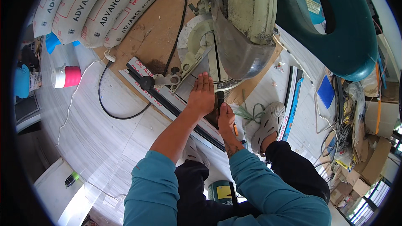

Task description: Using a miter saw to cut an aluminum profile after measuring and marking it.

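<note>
A worn, pale green miter saw [247, 12] stands on a brown board, its clear blade guard [234, 56] covering the blade area. My left hand [202, 96] lies flat on the saw's metal table, fingers stretched out and close together, pointing toward the fence [190, 69]. Just right of it, my right hand [226, 119] is closed around a black handle [220, 97] at the front of the saw's base. The saw's big teal grip [356, 54] looms at upper right, untouched. Beside the base, a black knob [146, 82] sits on a metal bracket.
Long wrapped profiles [165, 102] lie diagonally left of my hands; more profiles [292, 100] lie right of my shoe [270, 123]. Cement bags [94, 10] fill the upper left. A pink-and-white jug [67, 77] stands near a black cord [104, 102]. Cartons [372, 159] and cables crowd the right.
</note>
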`<action>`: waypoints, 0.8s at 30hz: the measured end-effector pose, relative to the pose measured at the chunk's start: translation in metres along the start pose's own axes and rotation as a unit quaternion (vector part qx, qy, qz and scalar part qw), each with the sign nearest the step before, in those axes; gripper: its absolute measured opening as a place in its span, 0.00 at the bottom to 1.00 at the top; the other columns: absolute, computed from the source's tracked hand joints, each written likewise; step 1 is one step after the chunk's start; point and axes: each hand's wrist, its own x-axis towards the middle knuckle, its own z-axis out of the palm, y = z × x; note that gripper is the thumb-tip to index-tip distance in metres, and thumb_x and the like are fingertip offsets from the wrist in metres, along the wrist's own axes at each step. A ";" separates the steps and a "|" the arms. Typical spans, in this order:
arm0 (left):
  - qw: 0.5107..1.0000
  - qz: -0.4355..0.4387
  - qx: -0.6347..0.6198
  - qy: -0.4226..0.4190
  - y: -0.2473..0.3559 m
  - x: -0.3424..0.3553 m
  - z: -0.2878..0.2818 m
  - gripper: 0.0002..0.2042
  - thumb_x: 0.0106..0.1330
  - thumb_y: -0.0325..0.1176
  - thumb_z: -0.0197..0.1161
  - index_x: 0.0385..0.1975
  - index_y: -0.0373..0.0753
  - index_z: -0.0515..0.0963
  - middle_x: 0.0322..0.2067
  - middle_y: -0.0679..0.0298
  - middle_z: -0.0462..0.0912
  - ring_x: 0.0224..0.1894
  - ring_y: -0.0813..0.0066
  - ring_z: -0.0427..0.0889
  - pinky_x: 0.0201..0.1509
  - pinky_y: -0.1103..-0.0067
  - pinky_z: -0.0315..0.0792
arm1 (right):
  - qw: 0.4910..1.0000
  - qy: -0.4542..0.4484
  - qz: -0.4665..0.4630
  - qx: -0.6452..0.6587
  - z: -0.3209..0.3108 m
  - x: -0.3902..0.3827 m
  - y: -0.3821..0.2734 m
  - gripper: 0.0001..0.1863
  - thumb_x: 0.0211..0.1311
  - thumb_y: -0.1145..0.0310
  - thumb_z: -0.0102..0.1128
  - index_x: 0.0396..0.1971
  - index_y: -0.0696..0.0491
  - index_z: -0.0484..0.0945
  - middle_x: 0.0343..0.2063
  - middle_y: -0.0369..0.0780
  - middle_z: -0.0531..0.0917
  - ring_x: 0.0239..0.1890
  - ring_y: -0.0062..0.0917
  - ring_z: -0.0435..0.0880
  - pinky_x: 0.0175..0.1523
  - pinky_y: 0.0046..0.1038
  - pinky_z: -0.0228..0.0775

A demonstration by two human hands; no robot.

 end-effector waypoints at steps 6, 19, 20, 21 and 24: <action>1.000 -0.006 -0.014 -0.009 -0.002 0.001 0.001 0.34 0.59 0.38 0.62 0.61 0.21 0.62 0.64 0.32 0.59 0.68 0.40 0.61 0.71 0.61 0.58 | 0.935 -0.122 0.258 0.210 -0.020 0.015 -0.008 0.15 0.71 0.50 0.49 0.34 0.46 0.72 0.19 0.34 0.74 0.16 0.18 0.71 0.16 0.20 0.54; 0.997 -0.017 -0.051 -0.054 0.004 0.003 -0.008 0.31 0.60 0.31 0.52 0.64 0.20 0.58 0.66 0.32 0.54 0.70 0.39 0.55 0.72 0.60 0.56 | 0.904 0.062 -0.184 -0.380 0.022 0.000 -0.020 0.27 0.62 0.50 0.57 0.54 0.52 0.68 0.29 0.54 0.83 0.38 0.57 0.81 0.44 0.50 0.72; 0.998 -0.018 -0.044 -0.051 0.002 0.002 -0.005 0.32 0.60 0.31 0.53 0.63 0.20 0.58 0.66 0.31 0.54 0.70 0.39 0.55 0.71 0.60 0.57 | 0.905 0.061 -0.184 -0.380 0.024 0.002 -0.025 0.27 0.62 0.50 0.57 0.54 0.52 0.68 0.29 0.54 0.83 0.38 0.57 0.81 0.44 0.50 0.72; 0.998 -0.021 -0.041 -0.053 0.000 0.000 -0.004 0.32 0.60 0.31 0.53 0.63 0.20 0.58 0.66 0.31 0.54 0.70 0.39 0.55 0.71 0.60 0.57 | 0.900 0.025 -0.100 -0.424 0.025 0.003 -0.032 0.27 0.62 0.50 0.57 0.53 0.52 0.68 0.30 0.55 0.83 0.38 0.57 0.82 0.44 0.50 0.73; 0.999 -0.021 -0.028 -0.035 -0.001 -0.003 -0.003 0.33 0.59 0.35 0.59 0.62 0.20 0.60 0.65 0.31 0.56 0.68 0.39 0.59 0.71 0.60 0.58 | 0.888 -0.027 -0.040 -0.456 0.018 0.009 -0.036 0.25 0.61 0.51 0.58 0.50 0.54 0.69 0.31 0.57 0.83 0.38 0.57 0.82 0.44 0.50 0.73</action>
